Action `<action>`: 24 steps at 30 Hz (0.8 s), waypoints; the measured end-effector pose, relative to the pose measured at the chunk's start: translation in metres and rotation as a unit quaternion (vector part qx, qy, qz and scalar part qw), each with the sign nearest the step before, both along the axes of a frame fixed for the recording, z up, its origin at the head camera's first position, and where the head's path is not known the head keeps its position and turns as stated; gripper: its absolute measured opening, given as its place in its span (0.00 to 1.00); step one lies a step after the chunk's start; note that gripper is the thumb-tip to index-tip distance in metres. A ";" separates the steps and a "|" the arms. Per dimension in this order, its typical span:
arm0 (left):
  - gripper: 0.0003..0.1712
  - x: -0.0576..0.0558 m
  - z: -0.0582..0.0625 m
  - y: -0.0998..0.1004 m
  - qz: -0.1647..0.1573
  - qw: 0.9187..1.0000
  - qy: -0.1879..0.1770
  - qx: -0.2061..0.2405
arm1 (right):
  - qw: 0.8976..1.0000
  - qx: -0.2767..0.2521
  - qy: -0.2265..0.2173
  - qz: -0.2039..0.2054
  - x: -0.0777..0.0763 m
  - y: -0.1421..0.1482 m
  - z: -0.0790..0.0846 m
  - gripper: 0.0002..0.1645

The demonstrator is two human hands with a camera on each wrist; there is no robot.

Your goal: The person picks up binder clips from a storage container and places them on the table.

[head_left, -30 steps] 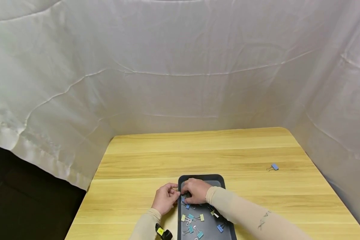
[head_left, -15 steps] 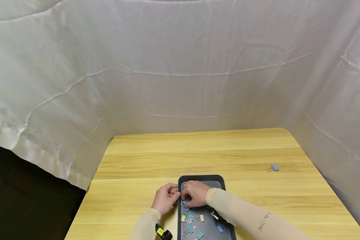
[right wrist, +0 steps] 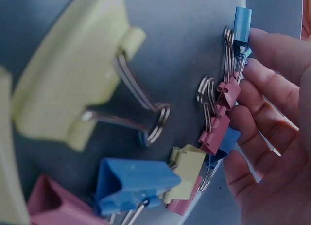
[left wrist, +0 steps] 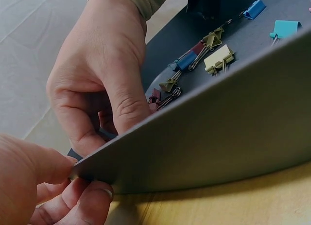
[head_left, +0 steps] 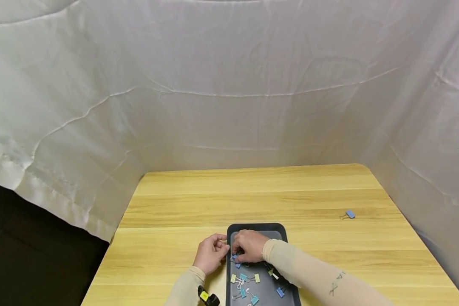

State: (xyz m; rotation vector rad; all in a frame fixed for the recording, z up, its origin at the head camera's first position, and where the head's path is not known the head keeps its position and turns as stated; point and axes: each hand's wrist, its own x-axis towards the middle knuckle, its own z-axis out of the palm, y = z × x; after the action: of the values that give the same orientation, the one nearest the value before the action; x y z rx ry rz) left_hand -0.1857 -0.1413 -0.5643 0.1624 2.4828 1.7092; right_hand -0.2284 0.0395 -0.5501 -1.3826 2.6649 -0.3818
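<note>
My left hand (head_left: 210, 253) pinches the left rim of a dark rectangular tray (head_left: 257, 225), thumb and fingers on either side of the edge in the left wrist view. Inside the tray, close to that same wall, my right hand (head_left: 249, 245) has its fingers curled down over the clips. At its thumb and index tips is a blue binder clip (right wrist: 242, 25), partly hidden in the head view. Beside these fingers, along the wall, lie pink binder clips (right wrist: 216, 132). A yellow binder clip (right wrist: 73, 64) looms large in the right wrist view.
Toward the tray's near end lie several teal (head_left: 254, 300), yellow (head_left: 257, 278) and blue (head_left: 280, 292) binder clips. One blue clip (head_left: 350, 213) rests alone on the wooden table (head_left: 183, 208) at right. Pale cloth (head_left: 229, 127) surrounds the back and sides.
The right hand's fingertips shift very slightly at the tray's left wall, with the blue clip beneath them. The left hand keeps its place on the rim.
</note>
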 end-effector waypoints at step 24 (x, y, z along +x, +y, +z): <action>0.15 -0.001 -0.004 -0.001 -0.001 1.000 0.022 0.004 | 0.994 -0.093 0.016 -0.047 -0.017 0.026 0.022 0.11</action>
State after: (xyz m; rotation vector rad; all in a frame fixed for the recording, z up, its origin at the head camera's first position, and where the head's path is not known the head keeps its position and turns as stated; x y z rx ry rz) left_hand -0.1871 -0.1424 -0.5683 0.2070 2.5067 1.7324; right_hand -0.2453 0.0654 -0.5279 -1.3233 2.7877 -0.6372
